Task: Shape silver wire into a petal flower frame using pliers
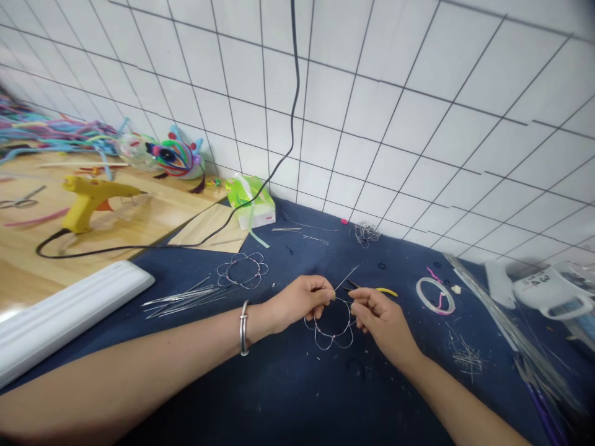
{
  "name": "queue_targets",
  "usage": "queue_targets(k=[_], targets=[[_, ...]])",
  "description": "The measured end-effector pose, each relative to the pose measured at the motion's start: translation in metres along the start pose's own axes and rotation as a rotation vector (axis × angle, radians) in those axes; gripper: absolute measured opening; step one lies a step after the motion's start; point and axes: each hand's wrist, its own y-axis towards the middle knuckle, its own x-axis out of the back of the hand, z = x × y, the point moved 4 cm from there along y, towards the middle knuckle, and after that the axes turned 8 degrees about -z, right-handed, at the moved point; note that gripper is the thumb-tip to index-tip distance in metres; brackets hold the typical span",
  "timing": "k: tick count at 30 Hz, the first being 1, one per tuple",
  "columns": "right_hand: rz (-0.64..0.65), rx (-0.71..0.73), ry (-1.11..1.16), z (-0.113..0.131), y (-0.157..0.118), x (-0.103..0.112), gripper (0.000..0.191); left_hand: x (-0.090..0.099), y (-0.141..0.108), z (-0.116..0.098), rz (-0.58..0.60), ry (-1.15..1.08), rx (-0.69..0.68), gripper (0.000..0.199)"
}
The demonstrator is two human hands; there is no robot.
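Observation:
Between my hands is a flower-shaped wire frame [333, 337], a ring with rounded loops around it and small pinkish marks at the joints. My left hand [302, 303] pinches its upper left part, and a straight wire end [348, 279] sticks up beyond those fingertips. On the other side, my right hand [381, 319] has its fingers closed at the frame's right edge. Just behind the right hand lie pliers [385, 291] with a yellow handle, partly hidden. A second flower-shaped wire frame [242, 271] rests on the dark blue cloth to the left.
Cut wires [186, 297] lie left of my forearm. A yellow glue gun [88, 201] with a black cord rests on the wooden board. At right are a white tape roll [436, 296], wire scraps [467, 358] and long wires [520, 322]. A tissue pack [251, 201] stands by the tiled wall.

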Motion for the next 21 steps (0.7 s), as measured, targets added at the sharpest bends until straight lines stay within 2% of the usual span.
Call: queue_targets(k=[5,15,18,21], targets=[[-0.002,0.012,-0.031,0.000,0.001,-0.002,0.013,-0.001,-0.001,-0.002,0.047,0.024,0.008,0.020],[-0.014,0.053,0.034,-0.001,0.006,-0.004,0.018,-0.004,-0.003,-0.005,0.105,0.040,-0.023,0.017],[-0.085,0.112,0.017,-0.001,0.007,0.000,0.026,-0.005,-0.004,-0.006,0.120,0.070,-0.018,0.016],[-0.231,0.292,-0.162,0.003,0.008,0.009,0.035,-0.005,-0.004,-0.007,0.118,0.081,-0.006,0.017]])
